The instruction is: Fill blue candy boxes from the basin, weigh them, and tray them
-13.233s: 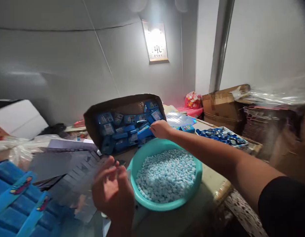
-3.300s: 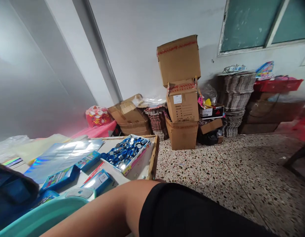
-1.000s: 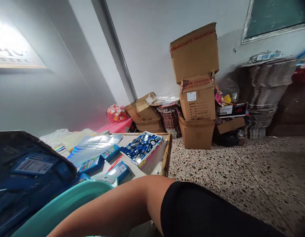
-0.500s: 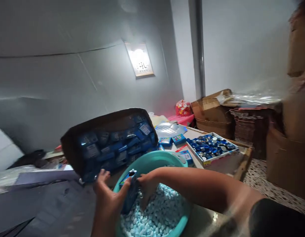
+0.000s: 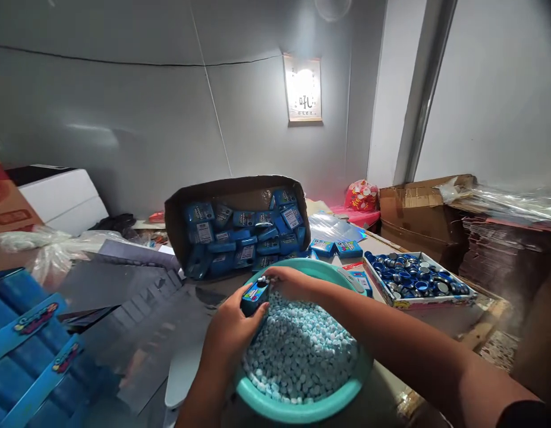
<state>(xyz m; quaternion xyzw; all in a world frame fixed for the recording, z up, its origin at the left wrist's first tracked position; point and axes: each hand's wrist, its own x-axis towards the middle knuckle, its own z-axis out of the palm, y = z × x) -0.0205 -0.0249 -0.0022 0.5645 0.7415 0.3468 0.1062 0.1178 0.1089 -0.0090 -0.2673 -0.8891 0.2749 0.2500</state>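
Note:
My left hand is wrapped round a small blue plastic container with a printed label, held over the left side of a turquoise basin. A round dark opening shows at its top end, with white bits beside it. My right hand reaches across the basin, its curled fingers at that opening; what they hold is hidden. Small pale blue and white pellets, like candies or tablets, fill much of the basin.
Behind the basin, a cardboard box on its side holds several blue containers. To the right lies a tray of blue and silver caps. Blue display packs stand at the left, cardboard boxes at the back right.
My right hand has risen from the pellets to the container's opening. The container has gone from nearly upright to tilted in my left hand. The view has turned left.

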